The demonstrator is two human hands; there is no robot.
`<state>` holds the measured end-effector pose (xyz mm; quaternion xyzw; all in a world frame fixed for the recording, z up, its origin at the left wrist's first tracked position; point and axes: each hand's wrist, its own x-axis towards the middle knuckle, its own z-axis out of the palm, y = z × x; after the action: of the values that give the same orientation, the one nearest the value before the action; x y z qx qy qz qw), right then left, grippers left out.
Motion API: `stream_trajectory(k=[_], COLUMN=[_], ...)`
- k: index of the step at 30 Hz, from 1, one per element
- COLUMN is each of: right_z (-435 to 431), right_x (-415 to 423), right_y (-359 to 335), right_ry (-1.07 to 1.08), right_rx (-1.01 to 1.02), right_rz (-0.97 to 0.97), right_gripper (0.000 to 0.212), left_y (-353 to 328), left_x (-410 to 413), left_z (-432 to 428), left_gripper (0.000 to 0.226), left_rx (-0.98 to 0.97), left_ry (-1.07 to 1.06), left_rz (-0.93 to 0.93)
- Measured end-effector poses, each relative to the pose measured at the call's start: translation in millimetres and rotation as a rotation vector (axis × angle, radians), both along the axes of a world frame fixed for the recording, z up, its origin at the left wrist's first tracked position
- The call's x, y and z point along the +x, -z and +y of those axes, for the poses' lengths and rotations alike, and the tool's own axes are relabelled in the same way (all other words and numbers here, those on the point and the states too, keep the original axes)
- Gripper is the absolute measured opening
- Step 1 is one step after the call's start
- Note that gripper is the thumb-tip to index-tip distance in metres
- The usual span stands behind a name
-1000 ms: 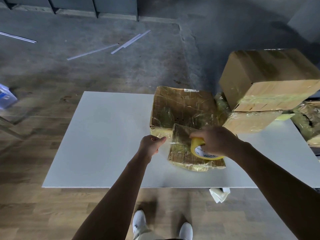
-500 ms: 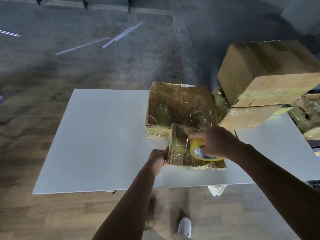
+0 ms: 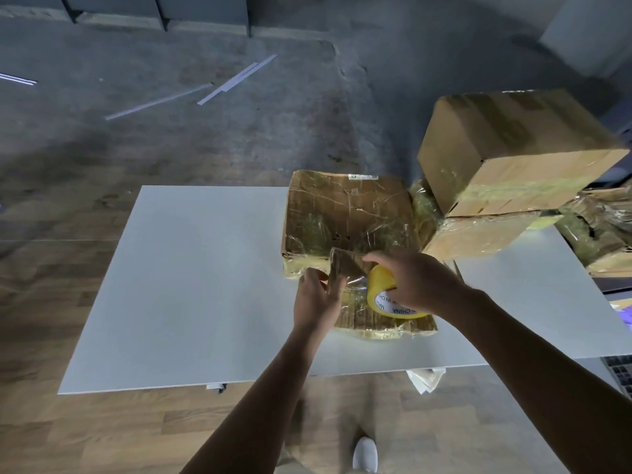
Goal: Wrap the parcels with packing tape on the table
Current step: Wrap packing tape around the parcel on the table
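Note:
A small flat cardboard parcel (image 3: 379,321), shiny with tape, lies near the front edge of the white table (image 3: 191,285). My right hand (image 3: 415,280) grips a yellow roll of packing tape (image 3: 384,294) held on top of the parcel. A clear strip of tape runs from the roll to the parcel's left end. My left hand (image 3: 316,299) lies flat against that left end, fingers spread over the tape. A larger taped parcel (image 3: 345,217) sits just behind the small one.
A big cardboard box (image 3: 513,148) is stacked on a taped parcel (image 3: 478,234) at the table's right rear, with more wrapped parcels (image 3: 602,234) beside them. White crumpled paper (image 3: 425,379) hangs below the table's front edge. Thin strips (image 3: 236,80) lie on the floor beyond.
My left hand moved right from beside the parcel onto its left end and flattened there. The tape roll in my right hand tilted up, with a strip drawn out to the left.

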<state>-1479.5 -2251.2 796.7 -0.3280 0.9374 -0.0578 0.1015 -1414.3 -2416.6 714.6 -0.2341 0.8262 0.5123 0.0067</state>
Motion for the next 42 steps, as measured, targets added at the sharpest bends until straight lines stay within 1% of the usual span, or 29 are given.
stream_trajectory(k=[3, 5, 8, 10, 11, 13, 15, 19, 22, 24, 26, 28, 29, 30, 31, 32, 33, 34, 35, 36, 37, 38, 40, 41, 42], right_z=[10.6, 25.9, 51.3, 60.5, 61.7, 59.1, 55.5, 58.7, 62.1, 62.9, 63.9, 63.5, 62.4, 61.9, 62.4, 65.2, 70.1, 75.4, 80.2, 84.1, 86.6, 87.9, 90.5, 92.9, 96.5], right_x=[2.5, 5.1, 4.2, 1.7, 0.5, -4.0, -12.2, -21.4, -25.2, -31.6, -36.9, -39.1, -38.1, -36.3, -34.1, -31.5, -28.7, -26.6, -24.6, -22.4, -20.9, -19.2, -15.5, -14.0, -13.2], right_y=[0.9, 8.4, 23.5, 30.1, 32.1, 32.6, 27.7, 11.4, -3.6, -13.0, -20.8, -24.3, -25.1, -24.9, -24.0, -22.3, -20.8, -19.3, -17.5, -15.1, -12.4, -9.3, -2.2, 1.9, 5.8], right_ry=[-0.041, -0.078, -0.012, 0.016, -0.001, -0.082, -0.171, -0.275, -0.336, -0.35, -0.346, -0.339, -0.339, -0.339, -0.331, -0.308, -0.269, -0.225, -0.187, -0.156, -0.138, -0.132, -0.147, -0.166, -0.176], right_rx=[-0.149, -0.243, -0.451, -0.577, -0.609, -0.597, -0.486, -0.286, -0.159, -0.053, 0.04, 0.077, 0.075, 0.057, 0.013, -0.056, -0.142, -0.221, -0.275, -0.301, -0.314, -0.33, -0.393, -0.429, -0.454], right_rz=[-0.049, -0.058, -0.11, -0.199, -0.227, -0.213, -0.147, -0.022, 0.031, 0.076, 0.056, 0.05, 0.051, 0.047, 0.033, 0.012, -0.004, 0.003, 0.041, 0.096, 0.148, 0.175, 0.145, 0.096, 0.03], right_gripper=[0.066, 0.061, 0.057, 0.062, 0.064, 0.064, 0.057, 0.062, 0.058, 0.054, 0.051, 0.049, 0.049, 0.05, 0.052, 0.055, 0.056, 0.055, 0.053, 0.052, 0.052, 0.052, 0.053, 0.053, 0.055], left_y=[-2.9, -6.1, -5.7, -4.6, -3.0, -1.0, -2.6, -5.9, -3.2, -2.6, -2.6, -4.4, -6.0, -8.4, -12.2, -16.1, -19.2, -19.6, -17.7, -15.6, -14.5, -13.5, -11.8, -11.2, -10.5], left_x=[-1.8, -4.1, -5.3, -2.6, -1.0, 0.6, -2.9, -6.9, -6.0, -7.8, -9.0, -9.3, -9.3, -9.7, -10.4, -10.4, -9.9, -10.2, -10.7, -9.8, -8.5, -7.5, -6.9, -6.9, -7.2], left_z=[10.5, 18.5, 30.8, 40.0, 43.8, 48.0, 48.0, 49.9, 50.9, 49.1, 47.0, 47.0, 47.8, 48.9, 49.9, 51.6, 53.8, 55.9, 58.5, 61.1, 62.9, 63.5, 61.4, 60.8, 60.4], left_gripper=[0.033, 0.032, 0.032, 0.036, 0.037, 0.035, 0.03, 0.026, 0.026, 0.026, 0.026, 0.027, 0.027, 0.028, 0.028, 0.026, 0.025, 0.025, 0.025, 0.025, 0.024, 0.021, 0.011, 0.01, 0.013], left_rx=[-0.097, -0.115, -0.16, -0.198, -0.228, -0.299, -0.32, -0.312, -0.334, -0.352, -0.365, -0.373, -0.397, -0.46, -0.576, -0.7, -0.787, -0.829, -0.825, -0.792, -0.767, -0.728, -0.622, -0.605, -0.612], left_ry=[-0.057, -0.128, -0.203, -0.246, -0.261, -0.278, -0.297, -0.318, -0.304, -0.289, -0.284, -0.26, -0.248, -0.237, -0.221, -0.2, -0.154, -0.079, 0.015, 0.096, 0.13, 0.119, 0.058, 0.056, 0.064], left_rz=[-0.072, -0.096, -0.047, -0.029, -0.016, 0.002, -0.007, -0.036, -0.047, -0.046, -0.059, -0.07, -0.088, -0.112, -0.12, -0.083, 0.002, 0.102, 0.187, 0.213, 0.206, 0.201, 0.199, 0.193, 0.197])
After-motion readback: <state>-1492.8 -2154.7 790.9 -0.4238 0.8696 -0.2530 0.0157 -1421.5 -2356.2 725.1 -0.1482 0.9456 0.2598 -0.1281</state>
